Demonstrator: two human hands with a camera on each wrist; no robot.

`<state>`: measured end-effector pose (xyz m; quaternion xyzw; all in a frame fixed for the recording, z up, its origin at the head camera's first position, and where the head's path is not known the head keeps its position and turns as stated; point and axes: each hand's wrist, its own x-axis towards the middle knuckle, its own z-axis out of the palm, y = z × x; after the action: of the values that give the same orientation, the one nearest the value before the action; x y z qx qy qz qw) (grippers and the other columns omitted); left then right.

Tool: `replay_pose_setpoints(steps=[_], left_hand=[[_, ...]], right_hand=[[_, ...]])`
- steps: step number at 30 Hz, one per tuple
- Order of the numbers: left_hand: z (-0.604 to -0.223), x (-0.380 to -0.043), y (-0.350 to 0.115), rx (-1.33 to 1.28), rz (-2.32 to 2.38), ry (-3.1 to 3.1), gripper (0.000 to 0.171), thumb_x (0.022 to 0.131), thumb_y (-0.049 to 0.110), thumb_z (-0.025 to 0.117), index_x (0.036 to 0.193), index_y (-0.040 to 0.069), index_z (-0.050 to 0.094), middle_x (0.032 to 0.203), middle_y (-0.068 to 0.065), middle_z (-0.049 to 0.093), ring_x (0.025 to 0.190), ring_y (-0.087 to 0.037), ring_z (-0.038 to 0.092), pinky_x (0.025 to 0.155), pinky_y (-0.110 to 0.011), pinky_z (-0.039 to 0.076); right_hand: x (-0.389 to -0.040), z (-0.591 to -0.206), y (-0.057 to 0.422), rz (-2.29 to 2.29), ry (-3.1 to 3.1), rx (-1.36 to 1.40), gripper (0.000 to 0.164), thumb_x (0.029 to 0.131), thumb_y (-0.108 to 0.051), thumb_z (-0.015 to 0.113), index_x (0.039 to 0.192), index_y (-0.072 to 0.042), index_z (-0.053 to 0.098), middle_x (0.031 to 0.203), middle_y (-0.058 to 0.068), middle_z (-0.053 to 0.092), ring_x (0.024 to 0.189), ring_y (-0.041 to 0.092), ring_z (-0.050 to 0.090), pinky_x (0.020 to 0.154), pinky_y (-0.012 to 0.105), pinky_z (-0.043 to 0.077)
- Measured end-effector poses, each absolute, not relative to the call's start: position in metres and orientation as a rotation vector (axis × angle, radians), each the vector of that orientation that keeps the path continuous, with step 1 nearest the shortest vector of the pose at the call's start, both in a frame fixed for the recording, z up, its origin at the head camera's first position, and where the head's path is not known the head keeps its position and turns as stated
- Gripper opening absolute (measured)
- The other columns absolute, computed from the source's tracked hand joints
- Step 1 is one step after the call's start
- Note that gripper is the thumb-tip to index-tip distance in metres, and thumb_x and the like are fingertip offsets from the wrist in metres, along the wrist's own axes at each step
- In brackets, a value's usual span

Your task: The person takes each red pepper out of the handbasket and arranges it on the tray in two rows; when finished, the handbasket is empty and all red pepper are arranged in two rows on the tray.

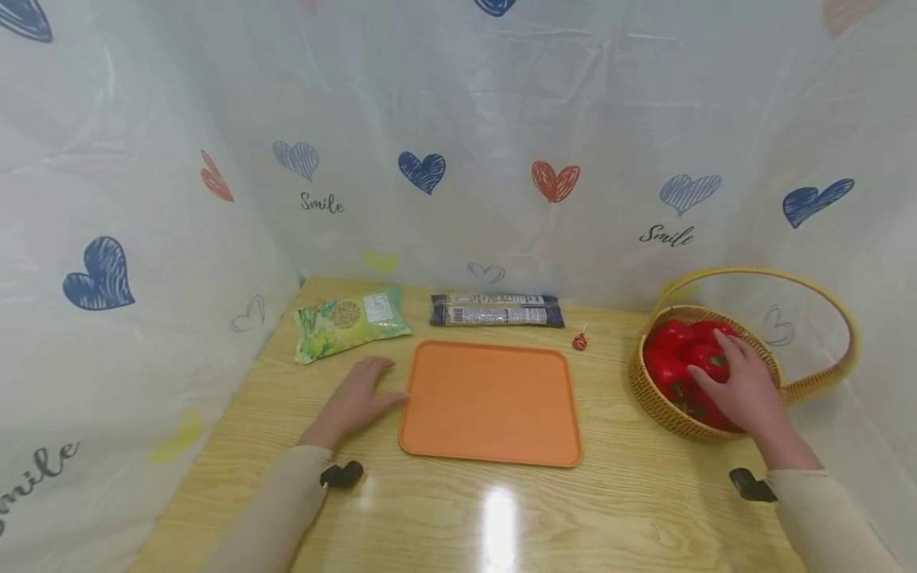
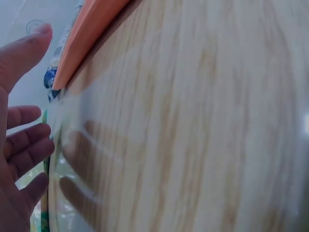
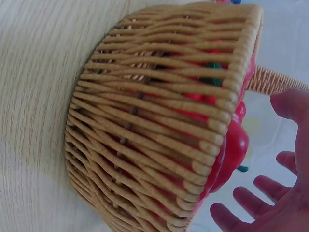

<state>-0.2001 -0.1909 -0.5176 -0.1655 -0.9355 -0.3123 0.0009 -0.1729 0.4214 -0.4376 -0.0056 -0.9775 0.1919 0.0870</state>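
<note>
A wicker basket [image 1: 662, 403] with a tall handle stands at the right, filled with several red bell peppers [image 1: 668, 372]. My right hand [image 1: 742, 390] is over the basket's opening, thumb and fingers spread apart above the peppers. In the right wrist view the fingers have nothing between them, and one pepper [image 3: 235, 151] bulges past the rim. My left hand [image 1: 358, 404] is at the left edge of the orange tray [image 1: 491, 402], its fingers relaxed and holding nothing. The thumb tip overlaps the tray's rim in the head view.
A green and yellow bag [image 1: 351, 322] lies at the back left of the wooden table [image 1: 458, 509]. Behind the tray is a long dark-ended packet [image 1: 497, 310]. A small red lollipop [image 1: 579, 341] lies between tray and basket. Heart-printed sheeting [image 1: 487, 223] encloses the back and sides.
</note>
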Motion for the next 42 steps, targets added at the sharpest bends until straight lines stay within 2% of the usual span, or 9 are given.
replay_pose_setpoints(steps=[10,18,26,33,42], left_hand=[[-0.526,-0.204,-0.189,-0.589,-1.034,-2.938,0.076,0.089,0.054,0.075,0.141,0.003,0.055,0.149,-0.018,0.048,0.141,-0.038,0.041,0.118,-0.054,0.031],[-0.53,-0.206,-0.188,-0.633,-1.018,-2.916,0.078,0.088,0.052,0.075,0.145,0.004,0.053,0.149,-0.018,0.048,0.141,-0.039,0.04,0.117,-0.056,0.031],[-0.53,-0.206,-0.189,-0.668,-1.015,-2.929,0.083,0.089,0.051,0.076,0.152,0.007,0.046,0.154,-0.017,0.044,0.144,-0.04,0.035,0.118,-0.059,0.027],[-0.532,-0.208,-0.191,-0.807,-0.985,-2.88,0.077,0.092,0.045,0.074,0.153,0.007,0.046,0.155,-0.017,0.044,0.145,-0.042,0.034,0.117,-0.063,0.025],[-0.529,-0.207,-0.194,-0.876,-1.083,-2.934,0.078,0.094,0.042,0.072,0.157,0.009,0.04,0.164,-0.021,0.027,0.154,-0.041,0.015,0.123,-0.059,0.006]], right_hand=[[-0.178,-0.44,0.427,0.602,-2.924,-0.056,0.083,0.099,-0.034,0.066,0.159,0.002,0.022,0.147,0.045,0.025,0.13,0.066,0.026,0.097,0.082,0.029],[-0.181,-0.444,0.433,0.585,-2.976,-0.108,0.081,0.1,-0.032,0.065,0.158,0.004,0.022,0.144,0.047,0.025,0.128,0.067,0.027,0.096,0.082,0.029],[-0.182,-0.443,0.433,0.552,-3.019,-0.101,0.072,0.099,-0.027,0.066,0.153,0.006,0.031,0.139,0.047,0.033,0.124,0.066,0.031,0.096,0.081,0.031],[-0.182,-0.442,0.434,0.549,-3.051,-0.109,0.071,0.098,-0.03,0.067,0.149,0.01,0.036,0.135,0.048,0.037,0.12,0.066,0.035,0.096,0.08,0.034],[-0.184,-0.442,0.436,0.553,-3.067,-0.098,0.075,0.095,-0.031,0.07,0.149,0.01,0.037,0.135,0.047,0.041,0.117,0.063,0.04,0.092,0.078,0.039]])
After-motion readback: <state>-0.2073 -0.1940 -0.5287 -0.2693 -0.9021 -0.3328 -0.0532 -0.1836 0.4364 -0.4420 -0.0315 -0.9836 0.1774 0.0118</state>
